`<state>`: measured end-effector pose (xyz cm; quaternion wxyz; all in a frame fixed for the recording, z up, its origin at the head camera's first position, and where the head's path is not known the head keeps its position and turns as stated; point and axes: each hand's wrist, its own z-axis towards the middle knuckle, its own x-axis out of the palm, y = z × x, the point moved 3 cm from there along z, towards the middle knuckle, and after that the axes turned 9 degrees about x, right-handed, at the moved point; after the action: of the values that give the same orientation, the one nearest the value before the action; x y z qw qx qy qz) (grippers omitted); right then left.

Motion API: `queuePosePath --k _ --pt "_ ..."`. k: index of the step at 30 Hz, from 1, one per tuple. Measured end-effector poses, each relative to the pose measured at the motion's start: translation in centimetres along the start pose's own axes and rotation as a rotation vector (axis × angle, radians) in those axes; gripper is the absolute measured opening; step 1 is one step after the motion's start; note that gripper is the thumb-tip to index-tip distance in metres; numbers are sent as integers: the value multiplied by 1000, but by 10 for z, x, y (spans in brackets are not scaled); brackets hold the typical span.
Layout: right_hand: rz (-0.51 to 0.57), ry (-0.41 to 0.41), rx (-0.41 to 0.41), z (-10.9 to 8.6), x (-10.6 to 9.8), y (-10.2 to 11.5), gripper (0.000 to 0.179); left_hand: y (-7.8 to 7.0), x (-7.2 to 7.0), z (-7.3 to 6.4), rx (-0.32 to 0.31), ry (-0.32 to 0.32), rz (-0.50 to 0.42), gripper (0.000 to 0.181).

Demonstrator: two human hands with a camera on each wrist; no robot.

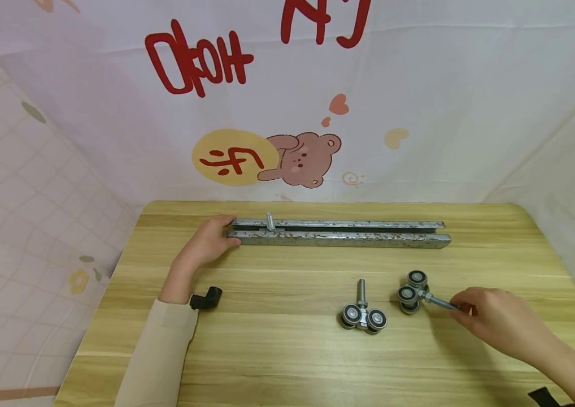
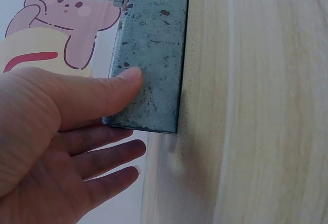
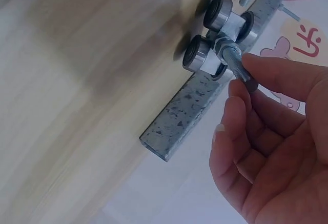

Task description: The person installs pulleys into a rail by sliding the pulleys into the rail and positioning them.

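My left hand (image 1: 208, 242) grips the left end of a speckled grey metal track (image 1: 338, 239), a slotted channel lying along the back of the table. In the left wrist view the thumb lies on the track's side wall and three fingers extend past its end. A threaded bolt (image 1: 269, 221) stands up through the slot near that hand. On the right, my right hand (image 1: 498, 319) pinches the threaded stem of a roller trolley (image 1: 407, 294) between thumb and fingertips. In the right wrist view the trolley's wheels (image 3: 218, 13) point away from the palm.
A second roller trolley (image 1: 352, 315) lies on the wooden table (image 1: 277, 350), in front of the track, with its stem pointing to the back. Behind the table hangs a white printed cloth (image 1: 419, 85), with more cloth at both sides.
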<state>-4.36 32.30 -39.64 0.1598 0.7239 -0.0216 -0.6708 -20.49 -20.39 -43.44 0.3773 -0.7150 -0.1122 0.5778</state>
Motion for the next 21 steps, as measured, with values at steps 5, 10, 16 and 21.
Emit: queuePosePath --k 5,10,16,21 --pt "8 -73 -56 3 -3 3 17 -1 0 0 3 1 5 67" --pt "5 -126 -87 6 -6 7 19 -1 0 0 0 0 2 67" --pt "23 -129 -58 10 -9 13 16 0 1 -1 -4 1 3 68" --pt "56 -118 -18 14 -10 17 13 0 1 0 0 -3 2 67"
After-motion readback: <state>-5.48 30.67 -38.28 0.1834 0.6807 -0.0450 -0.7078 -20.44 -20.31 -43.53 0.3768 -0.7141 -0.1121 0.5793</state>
